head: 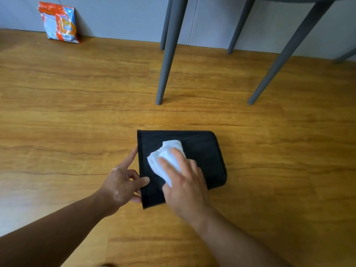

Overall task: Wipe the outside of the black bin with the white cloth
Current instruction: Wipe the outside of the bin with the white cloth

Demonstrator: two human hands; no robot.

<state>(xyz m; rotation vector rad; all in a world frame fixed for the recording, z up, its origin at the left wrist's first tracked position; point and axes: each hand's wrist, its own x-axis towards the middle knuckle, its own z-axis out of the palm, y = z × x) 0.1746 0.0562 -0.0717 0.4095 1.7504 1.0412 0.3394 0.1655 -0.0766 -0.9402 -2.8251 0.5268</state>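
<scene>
Wooden floor (pixel 77 112) runs under grey chair legs (pixel 167 54). Near the person, the black bin (pixel 204 151) lies on its side, mouth left, long axis across the view. It looks light, stiff and likely to slide. The left hand (pixel 121 182) grips its rim, and the right hand (pixel 186 182) presses the white cloth (pixel 167 146) flat on top.

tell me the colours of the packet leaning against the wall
The packet is orange, light blue and white; the head view shows it, top left.
</scene>
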